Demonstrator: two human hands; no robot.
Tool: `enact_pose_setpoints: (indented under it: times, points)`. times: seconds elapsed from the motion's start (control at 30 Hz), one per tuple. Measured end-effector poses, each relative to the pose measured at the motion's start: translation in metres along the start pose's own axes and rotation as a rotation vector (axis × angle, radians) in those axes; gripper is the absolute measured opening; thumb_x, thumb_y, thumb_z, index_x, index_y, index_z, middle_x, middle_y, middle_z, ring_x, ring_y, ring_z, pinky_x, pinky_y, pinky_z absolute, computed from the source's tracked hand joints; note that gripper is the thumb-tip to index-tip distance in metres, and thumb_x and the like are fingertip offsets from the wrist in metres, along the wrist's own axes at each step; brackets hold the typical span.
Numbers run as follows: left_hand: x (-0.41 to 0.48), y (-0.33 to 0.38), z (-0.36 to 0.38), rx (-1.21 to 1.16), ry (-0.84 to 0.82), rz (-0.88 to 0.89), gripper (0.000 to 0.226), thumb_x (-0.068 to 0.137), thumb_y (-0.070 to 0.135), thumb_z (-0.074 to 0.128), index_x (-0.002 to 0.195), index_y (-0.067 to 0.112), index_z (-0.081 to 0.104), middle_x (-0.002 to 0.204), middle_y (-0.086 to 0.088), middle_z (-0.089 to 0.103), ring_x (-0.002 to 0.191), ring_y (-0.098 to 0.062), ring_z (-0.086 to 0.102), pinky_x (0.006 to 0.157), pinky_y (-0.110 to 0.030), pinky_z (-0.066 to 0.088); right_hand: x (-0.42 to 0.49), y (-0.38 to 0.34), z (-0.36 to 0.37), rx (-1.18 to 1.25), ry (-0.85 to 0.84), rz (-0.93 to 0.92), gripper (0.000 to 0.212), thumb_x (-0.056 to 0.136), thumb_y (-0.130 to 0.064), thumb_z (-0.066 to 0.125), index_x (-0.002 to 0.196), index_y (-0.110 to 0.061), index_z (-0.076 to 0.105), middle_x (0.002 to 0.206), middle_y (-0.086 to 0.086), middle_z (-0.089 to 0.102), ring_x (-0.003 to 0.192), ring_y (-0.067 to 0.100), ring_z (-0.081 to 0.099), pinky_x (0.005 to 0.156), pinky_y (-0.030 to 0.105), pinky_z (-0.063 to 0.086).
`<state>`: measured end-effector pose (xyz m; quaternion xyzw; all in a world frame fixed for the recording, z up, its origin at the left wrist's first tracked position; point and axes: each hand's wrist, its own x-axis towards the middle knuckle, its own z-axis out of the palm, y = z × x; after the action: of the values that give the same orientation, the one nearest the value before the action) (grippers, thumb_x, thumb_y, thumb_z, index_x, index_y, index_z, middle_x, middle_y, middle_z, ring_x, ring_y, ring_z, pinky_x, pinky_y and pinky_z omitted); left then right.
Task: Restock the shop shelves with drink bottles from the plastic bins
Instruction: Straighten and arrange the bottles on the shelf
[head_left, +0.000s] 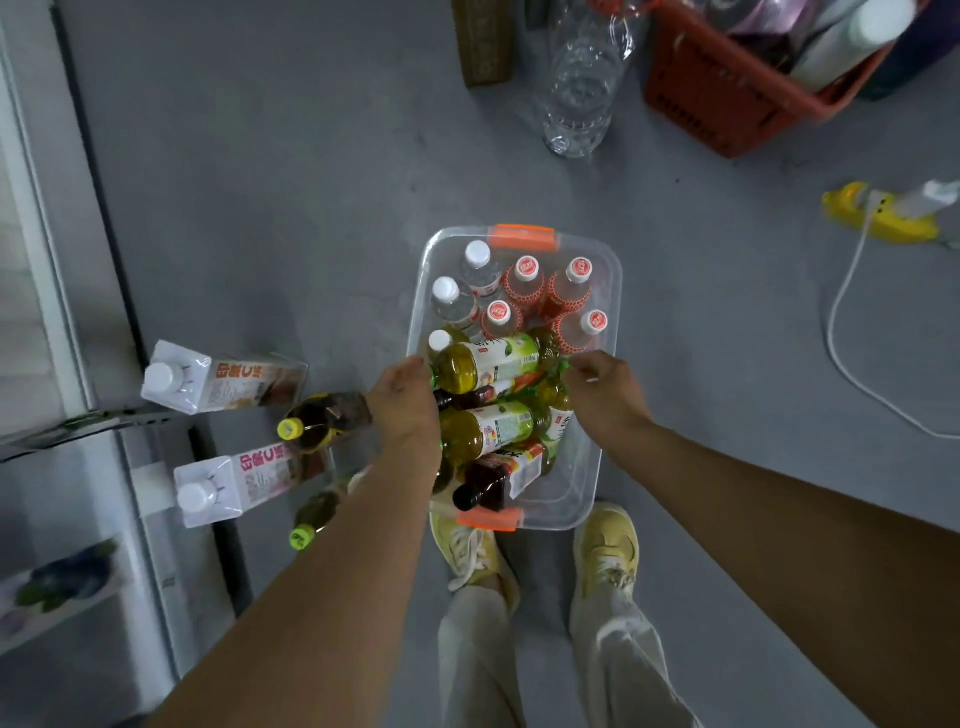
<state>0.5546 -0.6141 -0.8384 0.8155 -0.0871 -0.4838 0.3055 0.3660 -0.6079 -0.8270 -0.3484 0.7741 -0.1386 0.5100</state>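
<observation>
Risk: top layer rolls on a tilt.
Clear plastic bin with orange latches (582, 488) sits between our left hand (405, 400) and right hand (605, 395), both at its rims; we cannot tell what either grasps. The yellow-green labelled bottle (488, 361) lying between them could slide off.

Yellow sneakers (605, 545) with pale laces and loose cream trousers (618, 670) show at the near end of the clear bin (589, 493); forearms (779, 499) bare.

We read this as a shop, bare grey floor (311, 208), clear plastic bin (615, 291) crammed with drink bottles (488, 364), red shopping basket (727, 98), cartons (223, 376) beside our white shelving (62, 338)
</observation>
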Motion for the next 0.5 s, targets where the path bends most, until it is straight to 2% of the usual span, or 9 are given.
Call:
enact_pose_setpoints:
  times: [0.07, 0.13, 0.2, 0.27, 0.37, 0.5]
  points:
    - [-0.015, -0.005, -0.003, -0.076, -0.008, -0.043, 0.023, 0.099, 0.012, 0.054, 0.114, 0.000, 0.065, 0.080, 0.002, 0.062, 0.074, -0.014, 0.058, 0.074, -0.030, 0.050, -0.004, -0.003, 0.002, -0.025, -0.028, -0.035, 0.022, 0.098, -0.016, 0.047, 0.106, -0.015, 0.067, 0.096, 0.002, 0.064, 0.083, 0.018, 0.059, 0.067, 0.026, 0.045]
    - [-0.034, -0.007, -0.003, -0.185, -0.068, -0.132, 0.017, 0.100, 0.006, 0.049, 0.099, 0.009, 0.066, 0.078, -0.001, 0.064, 0.071, -0.012, 0.060, 0.072, -0.029, 0.051, -0.008, -0.004, 0.003, -0.045, -0.048, -0.055, 0.023, 0.096, -0.015, 0.048, 0.107, -0.014, 0.067, 0.099, 0.002, 0.065, 0.088, 0.019, 0.061, 0.074, 0.029, 0.049]
    - [-0.047, -0.007, -0.003, -0.266, -0.128, -0.191, 0.021, 0.101, 0.006, 0.046, 0.088, 0.015, 0.060, 0.075, -0.001, 0.062, 0.064, -0.011, 0.055, 0.063, -0.024, 0.045, -0.013, -0.007, 0.004, -0.053, -0.061, -0.079, 0.024, 0.096, -0.015, 0.048, 0.110, -0.015, 0.068, 0.102, 0.002, 0.065, 0.083, 0.014, 0.060, 0.073, 0.028, 0.049]
    - [-0.058, -0.009, -0.005, -0.287, -0.166, -0.255, 0.022, 0.101, 0.010, 0.048, 0.083, 0.017, 0.058, 0.074, -0.001, 0.058, 0.063, -0.012, 0.052, 0.061, -0.023, 0.041, -0.019, -0.009, 0.004, -0.060, -0.055, -0.103, 0.024, 0.096, -0.015, 0.048, 0.110, -0.016, 0.068, 0.100, 0.001, 0.066, 0.081, 0.015, 0.061, 0.070, 0.027, 0.049]
    - [-0.071, -0.010, -0.007, -0.295, -0.201, -0.342, 0.017, 0.102, 0.017, 0.051, 0.088, 0.014, 0.061, 0.078, -0.002, 0.061, 0.070, -0.013, 0.057, 0.074, -0.026, 0.050, -0.025, -0.008, 0.007, -0.087, -0.058, -0.146, 0.022, 0.096, -0.015, 0.048, 0.102, -0.018, 0.069, 0.092, 0.003, 0.068, 0.082, 0.022, 0.064, 0.070, 0.030, 0.050]
    - [-0.075, -0.015, -0.017, -0.336, -0.212, -0.430, 0.014, 0.098, 0.020, 0.058, 0.098, 0.009, 0.066, 0.085, -0.003, 0.067, 0.072, -0.014, 0.064, 0.066, -0.024, 0.054, -0.031, -0.012, 0.019, -0.145, -0.098, -0.146, 0.023, 0.092, -0.010, 0.049, 0.099, -0.018, 0.069, 0.091, 0.003, 0.068, 0.086, 0.025, 0.065, 0.073, 0.032, 0.052]
